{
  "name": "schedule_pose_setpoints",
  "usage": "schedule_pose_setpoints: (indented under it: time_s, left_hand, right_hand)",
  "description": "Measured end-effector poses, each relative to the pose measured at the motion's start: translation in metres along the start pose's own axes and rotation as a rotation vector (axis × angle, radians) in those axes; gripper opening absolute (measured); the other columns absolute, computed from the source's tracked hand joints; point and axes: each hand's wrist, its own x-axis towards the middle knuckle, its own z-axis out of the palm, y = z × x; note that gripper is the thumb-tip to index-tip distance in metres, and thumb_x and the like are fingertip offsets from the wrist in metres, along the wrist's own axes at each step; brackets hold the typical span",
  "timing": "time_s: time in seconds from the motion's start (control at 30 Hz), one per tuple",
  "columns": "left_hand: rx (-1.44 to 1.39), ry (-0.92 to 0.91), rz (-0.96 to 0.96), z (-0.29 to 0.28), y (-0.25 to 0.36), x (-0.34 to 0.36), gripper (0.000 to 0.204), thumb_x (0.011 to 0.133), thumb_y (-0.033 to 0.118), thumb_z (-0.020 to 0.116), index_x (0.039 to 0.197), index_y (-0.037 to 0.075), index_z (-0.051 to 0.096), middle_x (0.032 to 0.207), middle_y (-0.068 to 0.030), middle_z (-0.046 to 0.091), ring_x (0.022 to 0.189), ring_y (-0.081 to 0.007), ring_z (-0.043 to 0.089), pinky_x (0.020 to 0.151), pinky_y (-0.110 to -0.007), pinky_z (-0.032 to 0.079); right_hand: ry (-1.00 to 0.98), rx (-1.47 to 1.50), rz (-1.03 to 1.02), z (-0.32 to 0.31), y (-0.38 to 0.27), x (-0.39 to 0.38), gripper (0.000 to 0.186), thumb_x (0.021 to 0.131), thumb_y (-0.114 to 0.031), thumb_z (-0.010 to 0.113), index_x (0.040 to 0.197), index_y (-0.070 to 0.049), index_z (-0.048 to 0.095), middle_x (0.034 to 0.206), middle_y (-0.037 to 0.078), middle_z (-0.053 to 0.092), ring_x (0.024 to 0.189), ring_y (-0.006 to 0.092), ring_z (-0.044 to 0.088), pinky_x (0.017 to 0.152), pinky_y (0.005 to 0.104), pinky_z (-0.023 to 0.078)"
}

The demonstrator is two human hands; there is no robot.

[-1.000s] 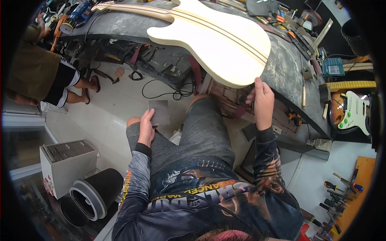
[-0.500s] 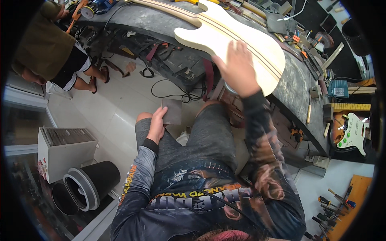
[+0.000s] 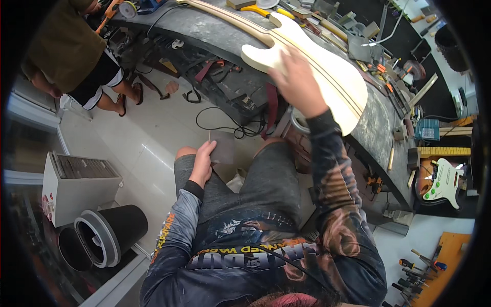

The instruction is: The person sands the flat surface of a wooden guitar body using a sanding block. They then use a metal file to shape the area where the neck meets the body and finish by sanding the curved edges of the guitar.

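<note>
A pale, unfinished guitar body (image 3: pixel 340 84) with dark stripes down its middle lies on the workbench, its neck (image 3: pixel 225 19) reaching to the far left. On the near side of the body, by the horn, my right hand (image 3: pixel 299 88) rests flat with fingers stretched out and nothing held. Low over my left thigh, my left hand (image 3: pixel 203 161) pinches a square grey sheet of sandpaper (image 3: pixel 223 147) by its edge, apart from the guitar.
Clamps, blocks and hand tools crowd the back of the dark workbench (image 3: pixel 381 120). A sunburst guitar (image 3: pixel 444 179) lies at the right. Another person (image 3: pixel 66 56) stands at the far left. A black bin (image 3: pixel 123 230) and a white cabinet (image 3: pixel 79 189) stand on the left.
My right hand has slid along the guitar body toward the horn and neck end. My left hand keeps the sandpaper over my thigh. The whole view has shifted slightly.
</note>
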Motion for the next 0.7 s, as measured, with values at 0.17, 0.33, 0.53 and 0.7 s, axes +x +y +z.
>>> schedule_pose_setpoints:
  time_s: [0.17, 0.33, 0.53, 0.7]
  left_hand:
    - [-0.003, -0.026, -0.001, 0.006, 0.003, -0.006, 0.037, 0.114, 0.031, 0.062, 0.143, 0.007, 0.068, 0.133, -0.0037, 0.074, 0.122, -0.0170, 0.068, 0.105, -0.035, 0.053]
    - [-0.032, -0.035, -0.030, 0.002, -0.002, 0.002, 0.036, 0.113, 0.030, 0.064, 0.141, 0.007, 0.068, 0.133, -0.0031, 0.074, 0.121, -0.0166, 0.069, 0.104, -0.035, 0.054]
    - [-0.027, -0.003, -0.026, -0.003, 0.000, 0.003, 0.034, 0.113, 0.030, 0.065, 0.137, 0.007, 0.069, 0.128, -0.0046, 0.076, 0.117, -0.0172, 0.071, 0.101, -0.036, 0.057]
    - [0.009, -0.011, -0.019, -0.004, 0.010, -0.006, 0.033, 0.112, 0.034, 0.065, 0.135, 0.011, 0.069, 0.127, -0.0016, 0.075, 0.117, -0.0153, 0.070, 0.099, -0.037, 0.056]
  right_hand:
    - [-0.209, -0.168, 0.264, -0.001, 0.027, -0.025, 0.085, 0.113, -0.057, 0.052, 0.166, 0.009, 0.042, 0.173, 0.035, 0.041, 0.165, 0.0468, 0.036, 0.132, 0.0681, 0.026]
    - [-0.184, -0.100, 0.100, 0.051, 0.004, 0.028, 0.080, 0.113, -0.052, 0.052, 0.167, 0.007, 0.043, 0.174, 0.032, 0.041, 0.165, 0.0462, 0.036, 0.134, 0.0618, 0.028]
    - [-0.148, -0.030, -0.124, 0.072, -0.008, 0.049, 0.074, 0.115, -0.050, 0.050, 0.167, 0.003, 0.046, 0.174, 0.025, 0.047, 0.166, 0.0408, 0.037, 0.136, 0.0547, 0.029]
    - [-0.230, 0.050, -0.079, 0.050, 0.024, 0.045, 0.073, 0.117, -0.056, 0.044, 0.170, -0.004, 0.045, 0.178, 0.021, 0.042, 0.168, 0.0379, 0.035, 0.137, 0.0515, 0.027]
